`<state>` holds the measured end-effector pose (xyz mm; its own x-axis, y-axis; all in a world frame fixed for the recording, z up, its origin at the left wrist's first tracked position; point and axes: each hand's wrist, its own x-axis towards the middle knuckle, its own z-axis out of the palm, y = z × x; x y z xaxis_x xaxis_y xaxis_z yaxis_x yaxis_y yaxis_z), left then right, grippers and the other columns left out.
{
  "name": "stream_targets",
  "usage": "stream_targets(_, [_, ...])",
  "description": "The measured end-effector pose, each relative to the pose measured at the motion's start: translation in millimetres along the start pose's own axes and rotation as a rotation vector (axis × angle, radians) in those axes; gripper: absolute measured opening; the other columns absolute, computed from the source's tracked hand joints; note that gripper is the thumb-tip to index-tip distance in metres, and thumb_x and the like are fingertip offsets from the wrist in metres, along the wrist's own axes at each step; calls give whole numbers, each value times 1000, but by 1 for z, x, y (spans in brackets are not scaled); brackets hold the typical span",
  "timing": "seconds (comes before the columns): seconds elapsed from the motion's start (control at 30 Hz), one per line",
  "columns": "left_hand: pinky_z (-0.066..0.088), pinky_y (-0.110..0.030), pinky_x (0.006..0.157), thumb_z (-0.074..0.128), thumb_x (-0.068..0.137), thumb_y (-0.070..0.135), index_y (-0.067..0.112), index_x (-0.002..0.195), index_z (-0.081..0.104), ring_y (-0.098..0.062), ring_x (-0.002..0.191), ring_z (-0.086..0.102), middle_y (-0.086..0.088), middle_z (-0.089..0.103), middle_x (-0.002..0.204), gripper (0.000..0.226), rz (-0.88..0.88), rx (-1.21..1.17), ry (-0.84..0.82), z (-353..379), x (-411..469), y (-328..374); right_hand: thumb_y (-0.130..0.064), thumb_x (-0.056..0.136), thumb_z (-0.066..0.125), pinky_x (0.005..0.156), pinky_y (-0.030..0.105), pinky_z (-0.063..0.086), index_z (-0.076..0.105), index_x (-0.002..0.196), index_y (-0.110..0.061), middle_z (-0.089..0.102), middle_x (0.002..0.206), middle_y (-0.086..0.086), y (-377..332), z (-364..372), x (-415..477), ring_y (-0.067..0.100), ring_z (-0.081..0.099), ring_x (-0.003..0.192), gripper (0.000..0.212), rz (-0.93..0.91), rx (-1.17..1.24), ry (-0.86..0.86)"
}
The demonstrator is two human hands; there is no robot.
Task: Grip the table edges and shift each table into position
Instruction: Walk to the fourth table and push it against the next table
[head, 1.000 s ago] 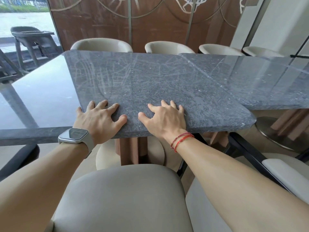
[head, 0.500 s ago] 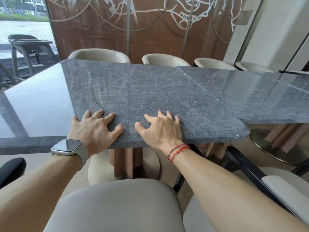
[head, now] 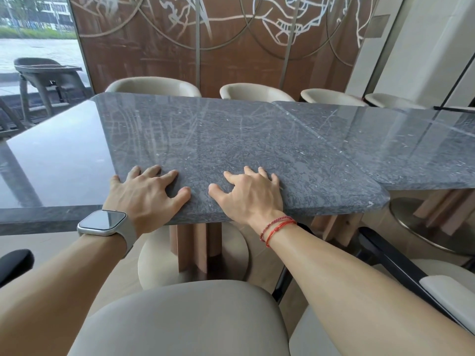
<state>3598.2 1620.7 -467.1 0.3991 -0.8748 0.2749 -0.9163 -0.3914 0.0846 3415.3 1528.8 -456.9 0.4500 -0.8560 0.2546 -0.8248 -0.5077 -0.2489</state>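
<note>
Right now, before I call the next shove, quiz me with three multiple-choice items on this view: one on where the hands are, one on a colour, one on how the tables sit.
1. Where are the left hand and right hand?
A. on the near edge of the middle table
B. on a chair back
C. in the air

2. What colour is the cord on the right wrist?
A. blue
B. red
C. green

3. How does the middle table sit against the right table?
A. flush, edges in line
B. skewed, near corner jutting out
C. tipped over

Key: 1 A, both palms lie over that edge; 2 B, the strands are red; 3 B, its near right corner passes the right table's near edge.
</note>
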Motion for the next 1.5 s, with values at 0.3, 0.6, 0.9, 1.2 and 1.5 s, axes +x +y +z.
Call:
stream_targets(0.3, [30,-56,109,2,75,82,44,146,45,-28,139,40,8,48,151,91,1,13,3,1,3,0,-73,87,38,120,60,16,57,141,-36,48,153,13,1,3,4,40,31,146,68,-5,-6,-2])
stream_targets(0.6, [27,-58,110,7,78,80,47,141,44,-27,136,40,9,49,146,80,-19,-16,0,4,-2,-2,-72,90,38,121,59,11,54,144,-39,42,158,11,0,3,-2,37,26,149,65,7,15,-13])
stream_targets(0.9, [17,-59,115,0,75,79,43,152,33,-31,147,26,2,32,163,91,-35,-10,-85,-1,-8,1,-82,88,28,122,60,4,38,153,-42,27,166,11,6,-2,-3,37,13,154,76,-11,-14,-122])
stream_targets(1.2, [32,-51,96,17,78,81,29,120,55,-36,119,46,-7,54,124,78,-30,62,-2,1,-13,15,-79,88,23,121,60,9,37,154,-40,30,164,12,12,4,-4,38,18,152,78,-54,-87,-66])
stream_targets(1.5, [14,-65,119,8,80,85,46,149,31,-38,153,18,-7,29,164,83,-51,33,-54,6,-12,14,-75,92,23,119,63,9,39,152,-41,32,163,11,8,9,-8,36,20,152,71,-19,-102,-20])
